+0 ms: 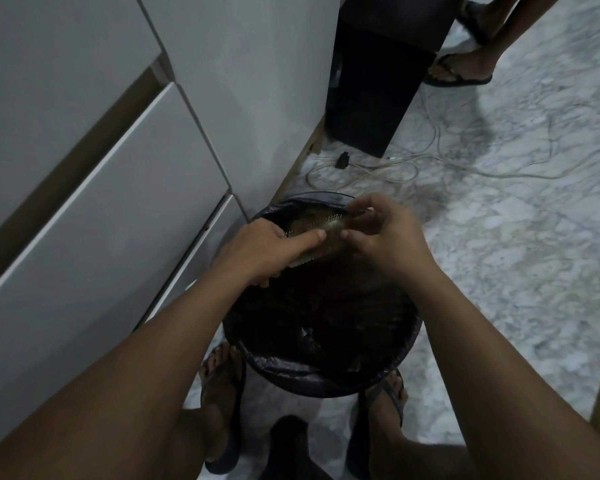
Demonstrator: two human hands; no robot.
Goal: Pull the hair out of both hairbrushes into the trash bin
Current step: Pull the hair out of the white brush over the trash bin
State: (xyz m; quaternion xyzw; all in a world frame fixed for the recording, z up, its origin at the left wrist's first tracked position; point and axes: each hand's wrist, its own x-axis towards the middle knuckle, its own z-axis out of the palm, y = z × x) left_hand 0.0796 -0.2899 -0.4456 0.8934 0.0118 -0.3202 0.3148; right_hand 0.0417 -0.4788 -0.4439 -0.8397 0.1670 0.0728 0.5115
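A round trash bin [291, 370] lined with a dark bag stands on the floor between my feet. Over its far half my left hand [257, 251] grips a hairbrush [312, 225] with pale bristles facing up and brown hair tangled in them. My right hand [381, 233] pinches at the brush's far end, fingertips in the hair among the bristles. Dark rubbish lies inside the bin. A second hairbrush is not in sight.
White cabinet drawers [101, 202] rise on the left, close to the bin. A black box [371, 88] stands behind, with white cables [395, 168] looping over the marble floor. Another person's sandalled feet [461, 69] are at the top right.
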